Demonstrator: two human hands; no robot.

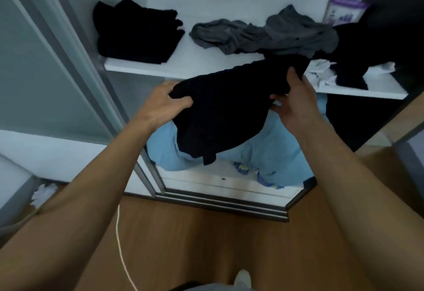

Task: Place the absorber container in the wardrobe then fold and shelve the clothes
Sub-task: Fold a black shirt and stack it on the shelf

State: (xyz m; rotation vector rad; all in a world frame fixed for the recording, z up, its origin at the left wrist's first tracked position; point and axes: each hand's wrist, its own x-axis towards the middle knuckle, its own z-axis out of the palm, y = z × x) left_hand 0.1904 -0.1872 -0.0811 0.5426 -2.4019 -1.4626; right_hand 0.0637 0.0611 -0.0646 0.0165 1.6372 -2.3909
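Arms (91,187) outstretched, left hand (160,103) and right hand (296,105) grip black garment (224,109).

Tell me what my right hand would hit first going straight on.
Probably the crumpled grey garment on the white wardrobe shelf, beyond the black cloth your right hand holds; depth unclear.

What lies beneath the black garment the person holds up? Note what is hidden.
Light blue fabric lies on the lower shelf beneath the black garment, which the left hand and right hand grip. The garment covers the fabric's middle, so its whole shape is unseen.
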